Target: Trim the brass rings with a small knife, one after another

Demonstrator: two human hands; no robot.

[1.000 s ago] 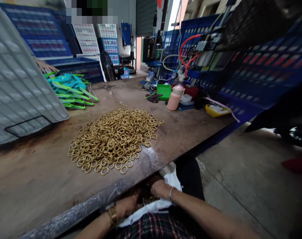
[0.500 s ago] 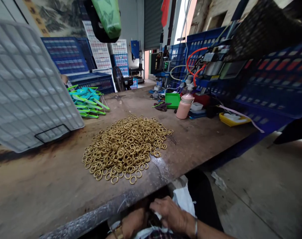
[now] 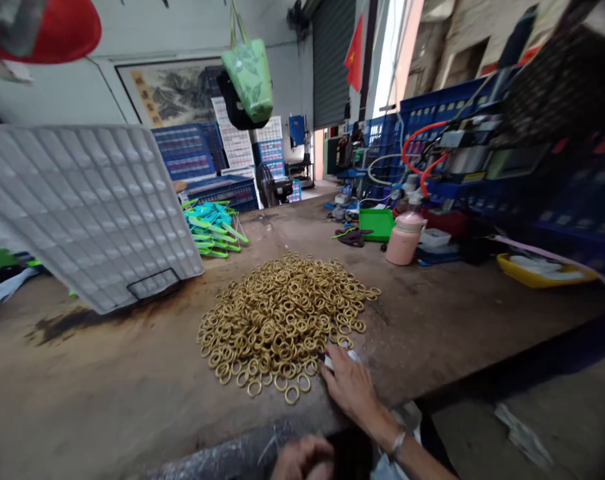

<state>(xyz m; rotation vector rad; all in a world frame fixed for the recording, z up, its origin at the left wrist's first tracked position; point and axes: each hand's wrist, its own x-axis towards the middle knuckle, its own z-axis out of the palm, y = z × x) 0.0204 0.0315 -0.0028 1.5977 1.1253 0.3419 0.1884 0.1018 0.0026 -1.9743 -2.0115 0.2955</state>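
A: Where are the brass-coloured rings [image 3: 282,317] found?
B: They are heaped on the tabletop [image 3: 132,387]; at the heap's near right edge the right hand [image 3: 351,388] is placed.
A: How are the hands posed?
B: The right fingers [image 3: 338,361] are extended; whether anything is grasped cannot be told. The left hand [image 3: 303,459], blurred, is curled near the tabletop's front edge, its contents indistinguishable.
A: What is seen beyond?
B: A pink bottle [image 3: 403,240] and a green tray [image 3: 377,225].

Pink bottle [image 3: 403,241] near green tray [image 3: 377,225]
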